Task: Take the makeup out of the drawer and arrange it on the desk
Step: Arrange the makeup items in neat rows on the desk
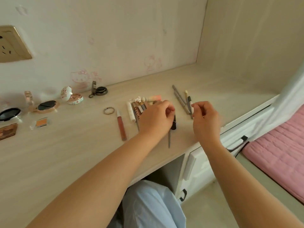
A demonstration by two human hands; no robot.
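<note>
Two hands hover over desk: left hand pinches an upright dark tube; right hand pinches a pen lying lengthwise, pointing away.

compacts are lying at the desk's left, tubes centre, pencils lying right of them.

I see a wall socket upper left, above cartoon cat stickers. A pink quilt lies far right.

brown tube, white lettering too blurred to read, nothing else legible
</note>
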